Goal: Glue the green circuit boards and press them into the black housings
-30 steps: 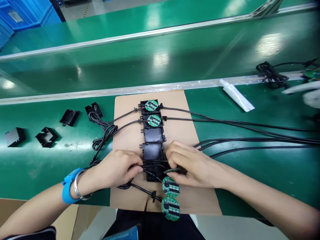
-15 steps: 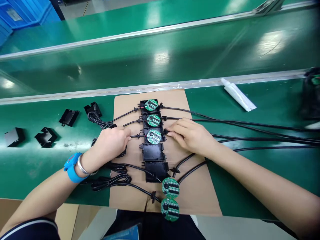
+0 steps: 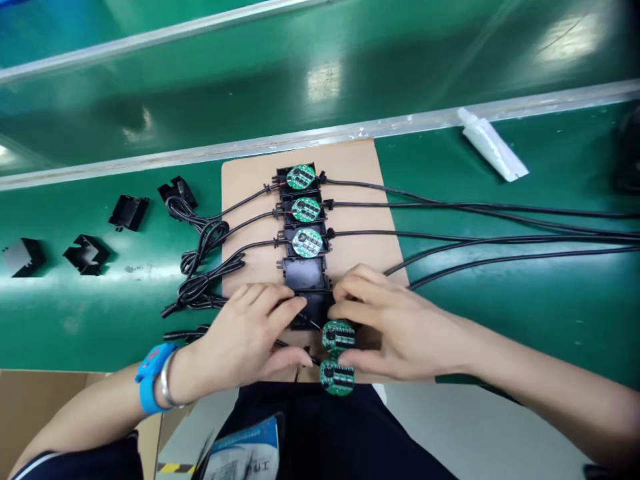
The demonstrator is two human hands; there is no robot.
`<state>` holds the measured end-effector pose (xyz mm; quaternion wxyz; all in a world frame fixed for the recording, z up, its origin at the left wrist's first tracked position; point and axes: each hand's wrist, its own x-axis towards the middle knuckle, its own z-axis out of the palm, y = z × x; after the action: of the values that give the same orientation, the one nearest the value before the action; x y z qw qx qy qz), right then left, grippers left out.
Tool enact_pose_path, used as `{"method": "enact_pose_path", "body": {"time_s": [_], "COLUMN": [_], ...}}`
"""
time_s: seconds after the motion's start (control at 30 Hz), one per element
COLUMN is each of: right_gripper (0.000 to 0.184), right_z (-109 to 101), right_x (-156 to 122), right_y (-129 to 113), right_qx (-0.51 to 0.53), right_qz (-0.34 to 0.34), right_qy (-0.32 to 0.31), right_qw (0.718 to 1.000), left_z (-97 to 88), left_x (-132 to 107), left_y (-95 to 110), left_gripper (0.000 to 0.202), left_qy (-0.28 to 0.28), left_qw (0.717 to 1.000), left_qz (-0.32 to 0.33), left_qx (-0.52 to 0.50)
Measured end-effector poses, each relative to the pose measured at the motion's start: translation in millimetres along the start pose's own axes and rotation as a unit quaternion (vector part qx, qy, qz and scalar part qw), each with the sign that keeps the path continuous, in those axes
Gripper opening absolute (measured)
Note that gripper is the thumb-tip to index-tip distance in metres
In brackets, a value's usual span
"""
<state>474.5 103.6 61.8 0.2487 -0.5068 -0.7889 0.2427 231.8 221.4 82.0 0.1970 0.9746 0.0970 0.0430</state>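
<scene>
A column of black plastic housings lies on a brown cardboard sheet [image 3: 360, 167]. The three far housings carry round green circuit boards [image 3: 307, 242] with black cables running off both sides. An empty housing [image 3: 305, 272] sits below them. My left hand [image 3: 250, 333] and my right hand [image 3: 390, 327] meet at the nearest housing [image 3: 313, 310], fingers curled and pinching. Between them are two more round green boards [image 3: 339, 335], the lower one [image 3: 337, 378] near my right thumb. What exactly each hand pinches is hidden by the fingers.
Several loose black housing parts [image 3: 86, 253] lie at the left on the green bench. A coil of black cable [image 3: 200, 267] lies left of the cardboard. A white tube [image 3: 493, 147] rests at the back right by the metal rail [image 3: 150, 160].
Both hands have left the third housing, which now holds a green board, and have come back toward me to the nearest housing and the two loose boards. The camera has tilted down.
</scene>
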Motion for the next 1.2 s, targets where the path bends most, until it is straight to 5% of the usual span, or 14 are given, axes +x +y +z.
{"method": "enact_pose_path", "body": {"time_s": [0.07, 0.23, 0.3, 0.4, 0.47, 0.53, 0.63, 0.93, 1.2], "right_gripper": [0.026, 0.014, 0.018, 0.022, 0.039, 0.034, 0.014, 0.010, 0.010], "right_z": [13, 32, 26, 6, -7, -12, -6, 10, 1], "right_x": [-4, -6, -4, -1, 1, 3, 4, 7, -1], "right_y": [-4, -4, -4, 3, 13, 26, 44, 49, 43], "right_qx": [-0.001, -0.030, -0.028, 0.019, 0.048, 0.040, -0.018, -0.199, -0.137], "right_qz": [0.000, -0.061, -0.076, -0.042, -0.004, 0.022, 0.012, -0.014, 0.015], "right_qy": [0.001, 0.049, 0.064, 0.062, 0.051, 0.051, 0.089, 0.155, 0.149], "right_qw": [1.000, 0.996, 0.995, 0.997, 0.998, 0.998, 0.996, 0.968, 0.979], "left_z": [14.6, 24.0, 18.3, 8.1, 3.6, 1.3, -1.6, -2.8, 2.3], "left_x": [1, -2, -4, -4, -1, 3, 7, 9, 9], "left_y": [4, 5, 2, -6, -13, -18, -20, -16, -18], "left_gripper": [0.073, 0.063, 0.065, 0.037, 0.023, 0.020, 0.017, 0.013, 0.015], "left_qy": [0.001, -0.010, -0.007, 0.039, 0.080, 0.090, 0.039, -0.023, 0.027], "left_qw": [1.000, 1.000, 1.000, 0.997, 0.995, 0.991, 0.981, 0.954, 0.965], "left_qz": [0.003, 0.006, 0.001, -0.034, -0.059, -0.087, -0.138, -0.181, -0.143], "left_qx": [0.015, 0.018, -0.014, -0.051, -0.020, 0.040, 0.127, 0.240, 0.218]}}
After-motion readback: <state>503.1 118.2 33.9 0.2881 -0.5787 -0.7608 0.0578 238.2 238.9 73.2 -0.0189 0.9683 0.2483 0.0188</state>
